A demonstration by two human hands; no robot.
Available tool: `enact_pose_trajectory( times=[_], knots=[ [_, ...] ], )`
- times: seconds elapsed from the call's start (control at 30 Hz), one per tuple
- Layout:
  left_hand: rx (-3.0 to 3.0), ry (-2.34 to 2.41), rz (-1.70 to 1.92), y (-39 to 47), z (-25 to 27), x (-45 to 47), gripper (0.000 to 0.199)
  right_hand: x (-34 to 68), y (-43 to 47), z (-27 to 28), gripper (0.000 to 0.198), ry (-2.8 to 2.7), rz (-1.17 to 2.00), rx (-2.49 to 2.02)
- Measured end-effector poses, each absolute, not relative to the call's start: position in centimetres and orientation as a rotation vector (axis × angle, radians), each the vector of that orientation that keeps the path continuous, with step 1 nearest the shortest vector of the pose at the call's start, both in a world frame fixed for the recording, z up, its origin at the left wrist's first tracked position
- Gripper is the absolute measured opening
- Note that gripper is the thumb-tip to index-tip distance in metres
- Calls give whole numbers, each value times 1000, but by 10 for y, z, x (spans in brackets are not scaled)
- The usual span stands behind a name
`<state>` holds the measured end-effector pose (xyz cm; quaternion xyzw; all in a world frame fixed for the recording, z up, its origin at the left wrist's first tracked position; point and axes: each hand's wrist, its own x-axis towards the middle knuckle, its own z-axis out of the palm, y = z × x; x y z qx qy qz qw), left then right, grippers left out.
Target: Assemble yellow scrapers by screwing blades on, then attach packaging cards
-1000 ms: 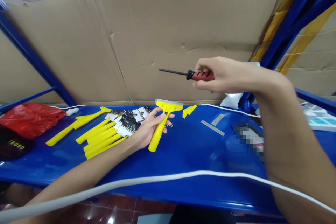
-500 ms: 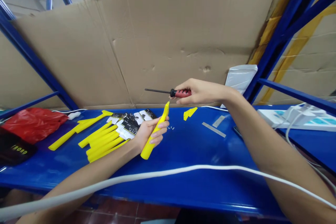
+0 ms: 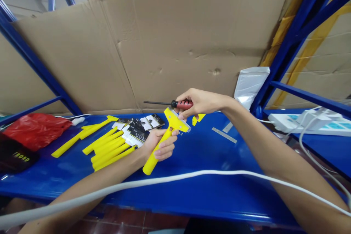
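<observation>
My left hand (image 3: 161,145) is wrapped round the handle of a yellow scraper (image 3: 156,157), whose wide head is tilted up to the right. A metal blade edge and two screws show on the head. In my right hand (image 3: 196,102) a screwdriver (image 3: 184,104) with a red and black handle lies sideways, its shaft pointing left above the scraper. The right fingertips touch the scraper's head near the blade. On the blue table (image 3: 208,197) behind the right hand lie small yellow pieces (image 3: 201,117), with flat metal blades (image 3: 225,135) to the right.
Several yellow handles (image 3: 109,150) and black-and-white cards (image 3: 135,131) lie on the left, by a red plastic bag (image 3: 35,128). A white cable (image 3: 203,172) crosses the foreground. A power strip (image 3: 298,122) lies right. Cardboard (image 3: 178,44) stands behind.
The scraper has turned so its broad face shows instead of its edge. My right hand has come down and left with the screwdriver, its fingers now at the scraper's head.
</observation>
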<state>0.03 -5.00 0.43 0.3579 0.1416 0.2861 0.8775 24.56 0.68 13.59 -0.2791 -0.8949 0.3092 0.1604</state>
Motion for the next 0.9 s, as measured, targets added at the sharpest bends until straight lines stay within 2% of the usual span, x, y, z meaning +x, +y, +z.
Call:
enact_pose_trajectory(
  times=[0.13,0.43,0.67,0.83,0.9],
  knots=[
    [805,313,581,-52,7,3,24,249,5,140,29,-2587,837,-795],
    [913,419,596,-53,4,10,39,267,-2,152,33,-2526,722,-929],
    [1234,643,955,-58,-7,20,43,273,3,154,37,-2481,550,-1019],
    [1095,597,960,-58,-7,20,46,277,12,153,38,-2339,660,-1024],
    [976,538,903,-57,-3,17,41,280,15,154,42,-2277,622,-1030]
  ],
)
